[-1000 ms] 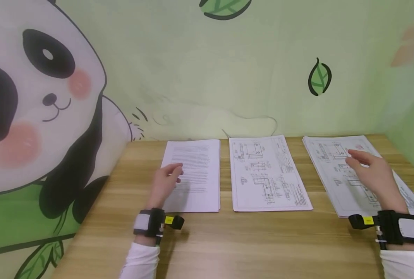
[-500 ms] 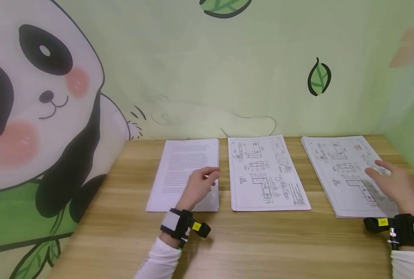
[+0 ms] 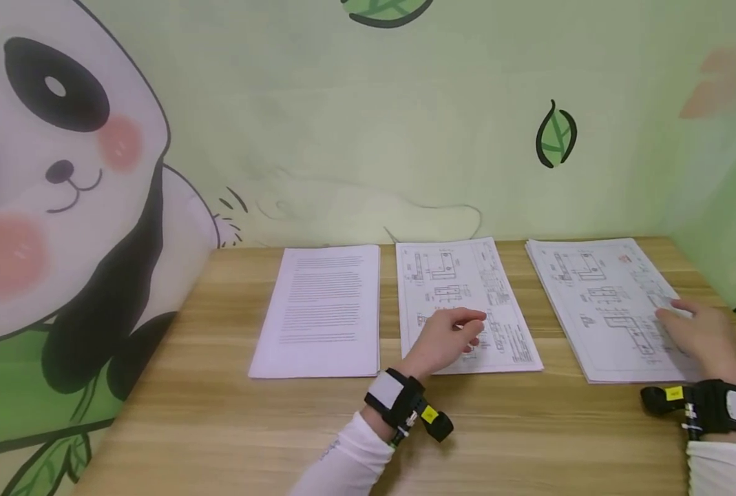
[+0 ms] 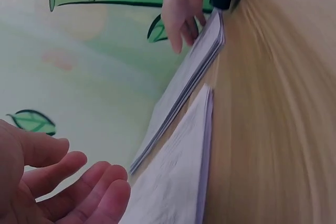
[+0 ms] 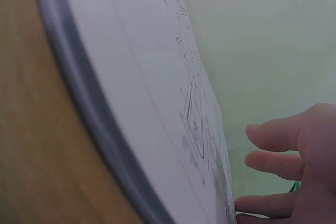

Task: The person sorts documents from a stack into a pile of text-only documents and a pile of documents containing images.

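Observation:
My left hand (image 3: pixel 445 339) hovers over the lower part of the middle stack of paper (image 3: pixel 510 348), whose top sheet carries a technical drawing. Its fingers are loosely bent, and the left wrist view shows nothing between them. At the right edge of the right stack (image 3: pixel 597 351), another pile of drawing sheets, is my right hand (image 3: pixel 705 337), fingers relaxed and holding nothing. In the right wrist view some fingertips (image 5: pixel 262 203) come near that stack's surface; whether they touch it I cannot tell. A stack of printed text pages (image 3: pixel 324 358) lies on the left.
All three stacks lie side by side on a wooden table (image 3: pixel 219 420), close to its back edge. Behind them stands a pale green wall (image 3: pixel 318 124) painted with a panda (image 3: pixel 113 275) and leaves. Each wrist bears a strapped camera.
My left hand has moved right, from over the text pages to over the middle stack. My right hand has shifted right and slightly lower, toward the right stack's edge.

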Demonstrator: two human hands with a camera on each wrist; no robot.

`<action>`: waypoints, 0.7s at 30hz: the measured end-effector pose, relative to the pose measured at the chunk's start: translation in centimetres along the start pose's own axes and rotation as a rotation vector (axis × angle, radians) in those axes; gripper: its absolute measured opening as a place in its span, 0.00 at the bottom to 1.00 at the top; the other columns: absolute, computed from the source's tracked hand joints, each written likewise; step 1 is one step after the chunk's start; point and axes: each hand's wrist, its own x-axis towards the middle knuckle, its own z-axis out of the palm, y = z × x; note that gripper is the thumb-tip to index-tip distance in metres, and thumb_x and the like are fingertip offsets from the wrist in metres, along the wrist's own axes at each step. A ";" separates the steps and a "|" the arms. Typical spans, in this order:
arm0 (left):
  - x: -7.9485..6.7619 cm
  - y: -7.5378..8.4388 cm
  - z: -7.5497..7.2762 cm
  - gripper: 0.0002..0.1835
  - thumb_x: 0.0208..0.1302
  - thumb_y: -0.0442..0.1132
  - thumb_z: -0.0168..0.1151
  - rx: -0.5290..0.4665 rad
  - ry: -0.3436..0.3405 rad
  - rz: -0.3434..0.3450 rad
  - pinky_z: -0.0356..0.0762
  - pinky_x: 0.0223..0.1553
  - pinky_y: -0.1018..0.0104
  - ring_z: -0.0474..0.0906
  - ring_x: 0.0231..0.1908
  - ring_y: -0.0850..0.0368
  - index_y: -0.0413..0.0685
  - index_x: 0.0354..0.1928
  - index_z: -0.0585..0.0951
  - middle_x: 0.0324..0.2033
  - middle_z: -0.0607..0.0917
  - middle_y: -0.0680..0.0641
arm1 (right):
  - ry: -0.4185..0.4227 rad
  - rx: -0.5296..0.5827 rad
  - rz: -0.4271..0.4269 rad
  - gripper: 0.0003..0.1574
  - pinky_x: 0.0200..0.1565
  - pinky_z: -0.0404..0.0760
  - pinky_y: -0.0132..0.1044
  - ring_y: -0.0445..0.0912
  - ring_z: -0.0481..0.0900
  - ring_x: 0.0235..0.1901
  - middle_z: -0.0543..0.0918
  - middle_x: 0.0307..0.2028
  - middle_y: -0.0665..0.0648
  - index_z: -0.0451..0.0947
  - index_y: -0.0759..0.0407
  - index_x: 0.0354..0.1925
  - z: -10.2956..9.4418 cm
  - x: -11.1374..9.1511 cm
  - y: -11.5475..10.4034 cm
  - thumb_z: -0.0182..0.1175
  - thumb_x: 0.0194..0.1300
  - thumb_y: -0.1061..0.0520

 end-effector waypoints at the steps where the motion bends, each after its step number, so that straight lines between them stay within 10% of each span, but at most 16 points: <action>1: 0.3 0.2 0.7 0.16 0.66 0.44 0.54 -0.021 -0.005 -0.001 0.82 0.36 0.60 0.83 0.33 0.48 0.48 0.52 0.81 0.40 0.86 0.42 | 0.001 -0.003 0.001 0.45 0.43 0.64 0.60 0.70 0.61 0.48 0.56 0.60 0.85 0.48 0.74 0.68 0.0 -0.1 -0.1 0.42 0.68 0.42; 21: 2.6 1.3 11.5 0.26 0.61 0.41 0.58 -0.245 -0.145 -0.162 0.82 0.43 0.67 0.83 0.37 0.60 0.47 0.62 0.70 0.38 0.85 0.50 | 0.034 0.053 0.007 0.42 0.38 0.65 0.56 0.69 0.61 0.49 0.58 0.59 0.82 0.55 0.74 0.66 -0.3 0.5 0.0 0.43 0.67 0.44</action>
